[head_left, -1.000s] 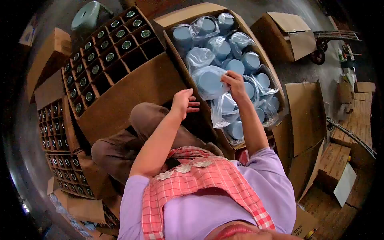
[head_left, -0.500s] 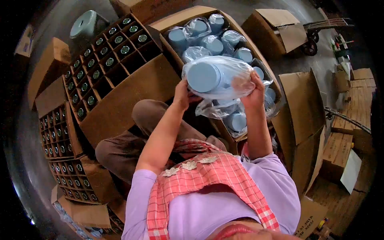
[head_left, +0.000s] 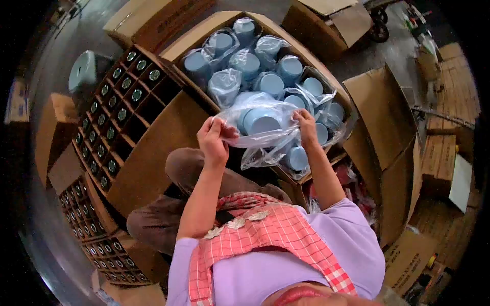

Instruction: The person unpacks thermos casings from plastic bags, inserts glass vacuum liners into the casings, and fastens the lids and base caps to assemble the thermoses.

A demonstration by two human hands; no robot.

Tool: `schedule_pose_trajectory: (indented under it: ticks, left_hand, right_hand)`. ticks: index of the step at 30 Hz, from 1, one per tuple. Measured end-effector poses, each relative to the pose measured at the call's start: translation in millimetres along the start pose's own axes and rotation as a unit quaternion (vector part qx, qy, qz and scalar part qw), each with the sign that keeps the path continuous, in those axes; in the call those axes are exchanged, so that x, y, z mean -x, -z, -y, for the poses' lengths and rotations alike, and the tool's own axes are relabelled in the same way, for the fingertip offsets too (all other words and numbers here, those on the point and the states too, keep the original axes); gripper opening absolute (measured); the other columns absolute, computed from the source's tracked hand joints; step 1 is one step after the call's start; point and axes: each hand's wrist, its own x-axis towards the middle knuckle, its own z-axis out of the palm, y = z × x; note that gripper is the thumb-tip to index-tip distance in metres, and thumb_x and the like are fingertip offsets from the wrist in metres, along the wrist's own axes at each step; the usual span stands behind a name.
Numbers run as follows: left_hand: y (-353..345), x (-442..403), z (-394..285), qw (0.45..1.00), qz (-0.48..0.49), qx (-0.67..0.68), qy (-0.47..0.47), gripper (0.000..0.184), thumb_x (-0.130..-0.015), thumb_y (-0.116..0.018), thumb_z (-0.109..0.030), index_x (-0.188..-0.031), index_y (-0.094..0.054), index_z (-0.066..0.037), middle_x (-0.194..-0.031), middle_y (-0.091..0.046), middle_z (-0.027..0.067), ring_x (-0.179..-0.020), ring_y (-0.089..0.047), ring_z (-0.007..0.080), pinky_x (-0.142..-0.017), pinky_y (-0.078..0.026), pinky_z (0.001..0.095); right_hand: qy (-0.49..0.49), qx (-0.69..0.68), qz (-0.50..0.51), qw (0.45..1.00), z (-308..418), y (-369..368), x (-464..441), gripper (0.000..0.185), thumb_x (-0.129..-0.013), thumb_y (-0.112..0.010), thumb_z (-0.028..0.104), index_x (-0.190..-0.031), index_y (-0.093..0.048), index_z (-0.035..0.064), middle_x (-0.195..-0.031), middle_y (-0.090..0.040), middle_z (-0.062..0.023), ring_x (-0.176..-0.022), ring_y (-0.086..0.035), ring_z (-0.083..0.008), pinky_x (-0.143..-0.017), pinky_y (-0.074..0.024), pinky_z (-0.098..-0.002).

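Note:
A clear plastic bag [head_left: 240,137] is stretched between my two hands. Inside it sits a light-blue bottle or jar [head_left: 263,121] with its round end facing me. My left hand [head_left: 213,140] pinches the bag's left edge, fingers closed. On the other side, my right hand [head_left: 306,127] grips the right edge of the bag. Beneath and beyond lies an open carton [head_left: 326,69] packed with several similar light-blue containers [head_left: 246,65] in clear bags. Whether the bagged piece rests on the others, I cannot tell.
Left of my knee stands a divided carton [head_left: 153,145] with dark-capped bottles in many cells. More divided cartons [head_left: 81,209] sit lower left. An open flap [head_left: 377,112] rises at right. A stool [head_left: 84,71], a closed carton [head_left: 153,20] and a wheeled cart [head_left: 378,30] stand farther off.
The bagged container has gone lower and its round end has turned. My hands have shifted from holding its sides to pulling the bag's edges apart. The view has shifted slightly.

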Motion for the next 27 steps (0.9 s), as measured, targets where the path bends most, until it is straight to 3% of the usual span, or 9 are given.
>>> schedule_pose_trajectory:
  ticks: [1,5,7,11,13,17,20,23,27]
  left_hand:
    - [-2.4,2.9,-7.6,0.999,0.028,0.001,-0.016,0.023,-0.092,-0.049,-0.02,-0.076,-0.052,-0.004,-0.067,-0.059,0.0095,-0.053,-0.058,0.0201,-0.05,-0.049,0.0317]
    - [-21.6,-1.7,-7.3,0.998,0.058,-0.018,0.015,0.023,-0.092,-0.047,-0.016,-0.075,-0.052,-0.001,-0.067,-0.061,0.0103,-0.054,-0.059,0.0168,-0.051,-0.048,0.0266]
    - [-32.6,-7.9,-2.4,0.985,0.127,-0.093,0.076,0.023,-0.092,-0.048,-0.016,-0.076,-0.055,0.0,-0.07,-0.062,0.0092,-0.056,-0.06,0.0165,-0.052,-0.049,0.0267]
    - [-21.9,-30.6,20.0,0.969,0.087,-0.194,0.13,0.022,-0.091,-0.048,-0.013,-0.077,-0.057,0.001,-0.071,-0.06,0.0056,-0.063,-0.06,0.0147,-0.055,-0.05,0.0266]
    - [-1.1,-42.7,22.2,0.96,0.049,-0.224,0.161,0.021,-0.09,-0.048,-0.013,-0.078,-0.058,0.001,-0.072,-0.059,0.0053,-0.064,-0.059,0.014,-0.056,-0.05,0.0267]
    - [-14.1,-21.6,8.1,0.96,0.194,-0.143,0.142,0.017,-0.086,-0.05,-0.006,-0.076,-0.061,0.003,-0.071,-0.063,0.0093,-0.063,-0.06,0.0154,-0.056,-0.049,0.0256]
    - [-16.0,-7.6,-21.3,0.934,0.298,-0.1,0.168,0.013,-0.081,-0.054,-0.004,-0.076,-0.062,0.005,-0.072,-0.064,0.0118,-0.064,-0.061,0.0165,-0.058,-0.049,0.0247]
    - [-19.7,-6.0,-41.2,0.932,0.33,0.027,0.148,0.019,-0.083,-0.055,-0.009,-0.075,-0.061,0.008,-0.075,-0.063,0.0176,-0.065,-0.062,0.0235,-0.055,-0.051,0.0303]
    - [3.2,-26.2,-31.1,0.956,0.247,-0.033,0.151,0.015,-0.085,-0.054,-0.006,-0.08,-0.061,0.006,-0.081,-0.063,0.0146,-0.073,-0.063,0.0219,-0.064,-0.052,0.0316]
  right_hand:
    - [0.087,0.099,-0.022,0.991,5.8,-11.6,4.7,0.027,-0.087,-0.054,0.022,-0.1,-0.06,-0.0007,-0.085,-0.061,-0.0046,-0.075,-0.055,-0.0144,-0.07,-0.0435,-0.0263]
    - [-0.063,0.04,0.07,0.995,-59.6,-31.1,-32.0,0.05,-0.091,-0.044,0.04,-0.11,-0.057,-0.0042,-0.105,-0.06,-0.0093,-0.092,-0.054,-0.0165,-0.084,-0.0399,-0.0285]
    - [0.006,0.155,0.13,0.979,-101.2,-29.0,-59.4,0.05,-0.091,-0.046,0.04,-0.106,-0.059,-0.0058,-0.101,-0.061,-0.0096,-0.089,-0.055,-0.0172,-0.082,-0.0415,-0.03]
    - [-0.247,0.032,0.094,0.964,-131.8,-11.1,-106.3,0.039,-0.086,-0.055,0.033,-0.1,-0.064,-0.0019,-0.088,-0.067,-0.0107,-0.079,-0.061,-0.0191,-0.072,-0.0464,-0.0296]
    - [-0.004,0.453,0.119,0.883,-75.8,-4.3,-108.6,0.03,-0.08,-0.06,0.026,-0.098,-0.065,0.002,-0.087,-0.067,-0.0138,-0.075,-0.063,-0.0199,-0.07,-0.0472,-0.029]
    - [0.04,0.297,-0.027,0.954,-30.1,-15.2,-154.9,0.024,-0.075,-0.059,0.021,-0.093,-0.067,0.0072,-0.089,-0.066,-0.0124,-0.084,-0.063,-0.0262,-0.073,-0.0478,-0.0348]
    - [0.216,0.479,-0.041,0.85,-7.8,-50.6,-172.0,0.025,-0.076,-0.06,0.021,-0.097,-0.066,0.0087,-0.092,-0.065,-0.0137,-0.084,-0.062,-0.0267,-0.077,-0.0474,-0.0335]
    - [0.316,0.55,0.065,0.77,-14.0,-93.0,-183.0,0.025,-0.076,-0.058,0.021,-0.097,-0.067,0.0095,-0.091,-0.065,-0.0132,-0.085,-0.061,-0.0295,-0.077,-0.0473,-0.0355]
    - [0.132,0.49,0.385,0.771,-42.9,-141.2,-185.7,0.027,-0.075,-0.059,0.032,-0.091,-0.068,0.0111,-0.092,-0.065,-0.0122,-0.09,-0.06,-0.0301,-0.08,-0.0472,-0.0388]
